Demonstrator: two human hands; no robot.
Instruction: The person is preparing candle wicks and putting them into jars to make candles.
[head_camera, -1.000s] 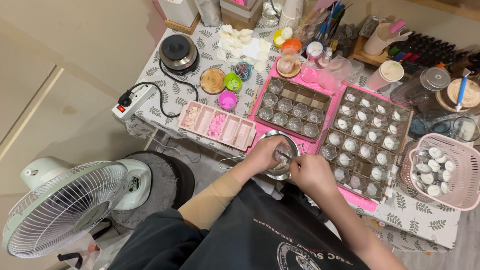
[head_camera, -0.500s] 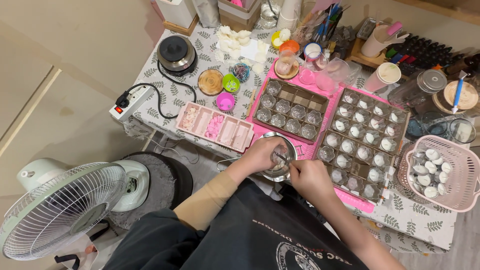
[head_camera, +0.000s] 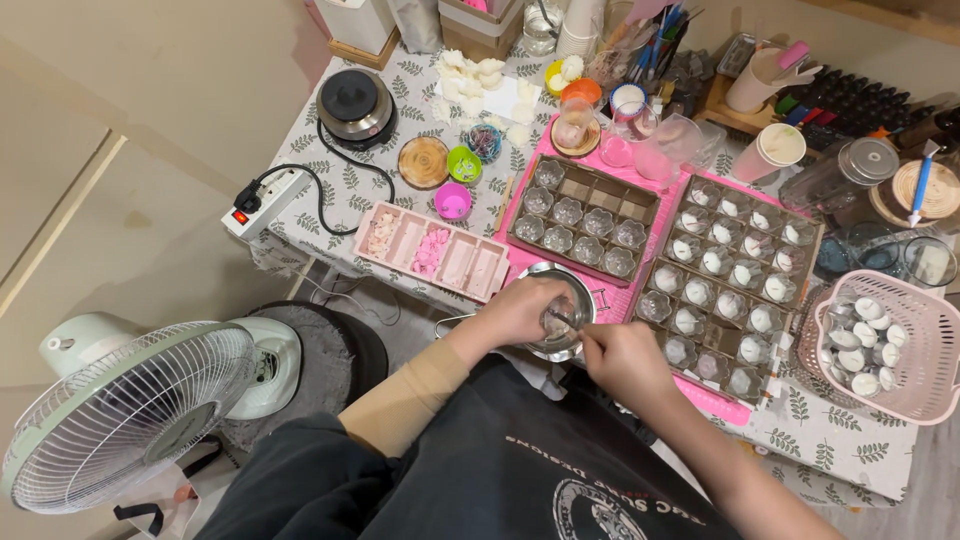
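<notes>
A fan is seen at the far left, its base partly cut off by the frame edge. A pink tray lies on the table above it. The left hand is closed around a small glass cup, held over a steel pot at the table's near edge; most of the cup is hidden by the fingers. The right hand is pinched on a thin tool, whose tip reaches the cup; its kind cannot be made out. Two brown trays of cups are set on a pink mat. A pink basket is cut off at the right.
</notes>
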